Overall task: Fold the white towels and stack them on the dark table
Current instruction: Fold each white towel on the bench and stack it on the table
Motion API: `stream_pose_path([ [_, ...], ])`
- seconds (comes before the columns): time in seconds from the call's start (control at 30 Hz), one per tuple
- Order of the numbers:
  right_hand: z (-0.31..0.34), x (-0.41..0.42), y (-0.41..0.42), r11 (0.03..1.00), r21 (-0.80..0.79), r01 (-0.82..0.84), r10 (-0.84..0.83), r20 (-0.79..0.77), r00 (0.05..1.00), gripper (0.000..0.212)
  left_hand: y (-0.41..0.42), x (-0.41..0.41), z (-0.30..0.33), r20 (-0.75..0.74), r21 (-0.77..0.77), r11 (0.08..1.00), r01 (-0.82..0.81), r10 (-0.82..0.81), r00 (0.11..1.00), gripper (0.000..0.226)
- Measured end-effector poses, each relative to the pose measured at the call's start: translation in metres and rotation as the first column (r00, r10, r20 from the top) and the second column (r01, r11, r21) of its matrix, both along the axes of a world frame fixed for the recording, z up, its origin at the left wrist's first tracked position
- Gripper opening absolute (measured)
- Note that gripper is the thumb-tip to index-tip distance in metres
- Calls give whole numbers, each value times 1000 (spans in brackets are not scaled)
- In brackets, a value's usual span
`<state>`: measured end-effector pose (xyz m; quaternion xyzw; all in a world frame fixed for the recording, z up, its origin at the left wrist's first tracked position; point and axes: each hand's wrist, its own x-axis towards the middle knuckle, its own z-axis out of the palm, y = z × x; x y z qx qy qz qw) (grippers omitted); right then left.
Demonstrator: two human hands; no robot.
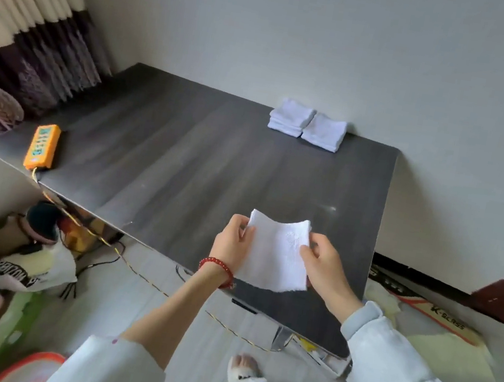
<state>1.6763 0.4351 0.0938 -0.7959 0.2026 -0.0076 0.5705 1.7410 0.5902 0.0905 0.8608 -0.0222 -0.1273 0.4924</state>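
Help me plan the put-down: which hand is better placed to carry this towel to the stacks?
Probably the right hand. Both hands pinch the towel, but the stacks sit at the table's far right, on that hand's side; the left hand would cross over.

Home room, lived-in: pleated curtain [22,19] hanging at left, dark bench [183,152] sitting against a plain wall [368,43], bags and clothes [17,251] lying on the floor, orange power strip [42,146] trailing its cord off the bench.
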Motion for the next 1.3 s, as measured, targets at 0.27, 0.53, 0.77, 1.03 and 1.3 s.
stream_pose_path([
  [0.27,-26,196,-66,956,-96,278,-273,69,960,10,-82,220,-7,-1,19,986,164,-164,986,22],
  [0.53,-41,339,-142,875,-215,434,-429,72,900,20,-173,377,-26,-68,50,942,332,-328,942,25],
  [0.77,-67,424,-204,822,-286,492,-494,70,867,22,-249,470,-60,-25,91,917,389,-388,921,22],
  [1.03,-105,485,-257,787,-343,513,-536,30,843,21,-308,526,-99,25,262,886,382,-402,915,25],
  [1.3,-141,487,-266,765,-475,435,-518,-52,854,23,-316,532,-126,153,514,779,358,-494,856,30],
])
